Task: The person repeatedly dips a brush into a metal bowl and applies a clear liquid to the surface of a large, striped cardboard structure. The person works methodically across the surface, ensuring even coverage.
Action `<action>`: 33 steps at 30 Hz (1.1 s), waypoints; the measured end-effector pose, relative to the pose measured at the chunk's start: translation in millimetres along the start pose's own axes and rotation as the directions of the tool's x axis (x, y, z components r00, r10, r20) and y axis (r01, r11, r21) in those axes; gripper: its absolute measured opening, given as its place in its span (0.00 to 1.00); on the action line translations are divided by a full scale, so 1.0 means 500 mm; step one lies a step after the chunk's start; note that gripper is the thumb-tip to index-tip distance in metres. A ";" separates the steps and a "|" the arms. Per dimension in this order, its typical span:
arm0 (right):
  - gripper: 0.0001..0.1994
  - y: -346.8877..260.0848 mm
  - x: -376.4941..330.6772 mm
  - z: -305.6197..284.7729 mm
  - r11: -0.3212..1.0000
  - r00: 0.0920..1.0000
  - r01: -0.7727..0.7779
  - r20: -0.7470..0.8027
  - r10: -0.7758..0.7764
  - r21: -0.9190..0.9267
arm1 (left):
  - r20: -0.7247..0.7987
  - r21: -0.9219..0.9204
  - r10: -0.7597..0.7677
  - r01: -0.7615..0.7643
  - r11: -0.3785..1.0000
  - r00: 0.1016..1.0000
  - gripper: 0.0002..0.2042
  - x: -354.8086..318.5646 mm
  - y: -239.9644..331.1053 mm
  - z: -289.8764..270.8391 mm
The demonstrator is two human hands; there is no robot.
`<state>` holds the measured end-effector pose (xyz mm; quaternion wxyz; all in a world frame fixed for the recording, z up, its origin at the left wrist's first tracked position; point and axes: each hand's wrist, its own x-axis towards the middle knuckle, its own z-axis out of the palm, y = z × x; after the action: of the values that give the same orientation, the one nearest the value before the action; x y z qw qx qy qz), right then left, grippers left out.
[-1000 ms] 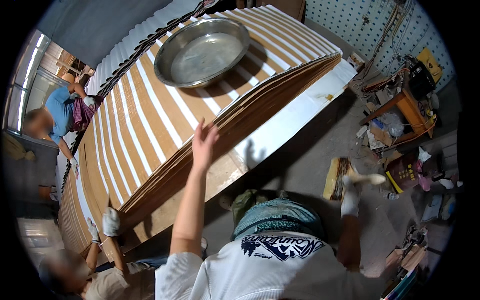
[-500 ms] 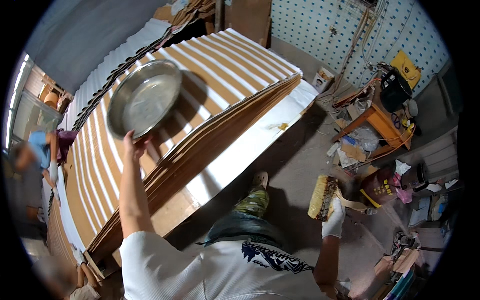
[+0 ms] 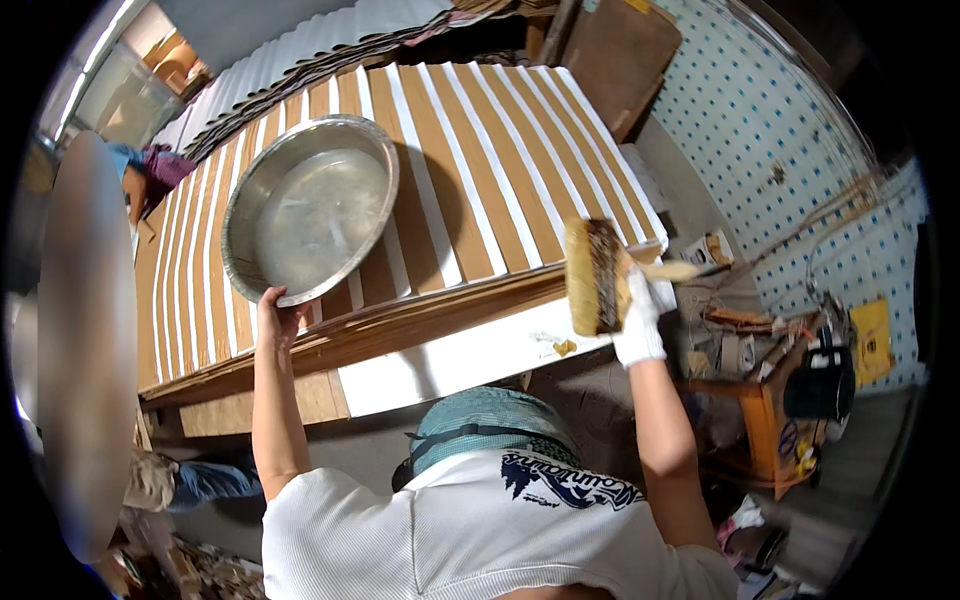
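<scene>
My bare left hand (image 3: pixel 280 316) is closed on the near rim of a wide, round metal basin (image 3: pixel 372 180). A little cloudy liquid appears to lie in its bottom. The basin is over a stack of brown boards with white stripes (image 3: pixel 470 190) and casts a shadow on it; whether it touches the boards I cannot tell. In a white glove, my right hand (image 3: pixel 640 325) grips a broad brush (image 3: pixel 592 275) with pale yellow and dark bristles. That brush is at the right front edge of the stack, its wooden handle pointing right.
Beneath the boards is a white-topped base (image 3: pixel 430 375) with a yellowish smear. A wooden stool (image 3: pixel 760 430) with clutter stands at the right, near a dotted wall (image 3: pixel 740 130). Other people are partly visible at the left, along with a large blurred shape (image 3: pixel 90 350).
My right hand has brought the brush up from low at the right to the stack's front edge. The basin stays in my left hand. My view has turned, and the stack lies straighter ahead.
</scene>
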<state>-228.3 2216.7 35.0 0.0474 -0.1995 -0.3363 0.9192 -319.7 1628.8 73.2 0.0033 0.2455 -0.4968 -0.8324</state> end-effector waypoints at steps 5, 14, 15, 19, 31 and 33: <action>0.21 0.021 0.173 0.299 0.937 0.941 -0.313 0.079 0.328 -0.159 | -0.119 -0.035 0.034 -0.039 0.999 0.992 0.07 -0.089 -0.057 0.061; 0.22 0.058 0.359 0.408 0.863 0.780 -0.486 0.375 0.501 -0.141 | -0.230 -0.002 0.086 -0.089 0.996 0.969 0.11 -0.223 -0.223 0.186; 0.24 0.065 0.394 0.369 0.867 0.770 -0.490 0.423 0.477 -0.085 | -0.217 0.004 0.091 -0.092 0.996 0.972 0.12 -0.229 -0.244 0.204; 0.20 -0.042 0.450 0.268 0.868 0.842 -0.496 0.240 0.483 -0.009 | -0.278 -0.017 0.021 -0.027 0.999 0.960 0.14 -0.270 -0.346 0.348; 0.29 -0.590 0.680 -0.174 0.931 0.898 -0.364 0.277 0.343 0.026 | -0.222 -0.008 -0.166 0.169 0.986 0.961 0.27 -0.227 -0.676 0.969; 0.30 -0.681 0.706 -0.248 0.957 0.935 -0.289 0.218 0.280 0.012 | -0.165 -0.026 -0.248 0.247 0.969 0.955 0.27 -0.203 -0.735 1.082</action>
<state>-518.2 2631.4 47.6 -0.1183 -0.1449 -0.2869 0.9395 -365.6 2286.6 18.5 -0.0589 0.3745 -0.4582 -0.8040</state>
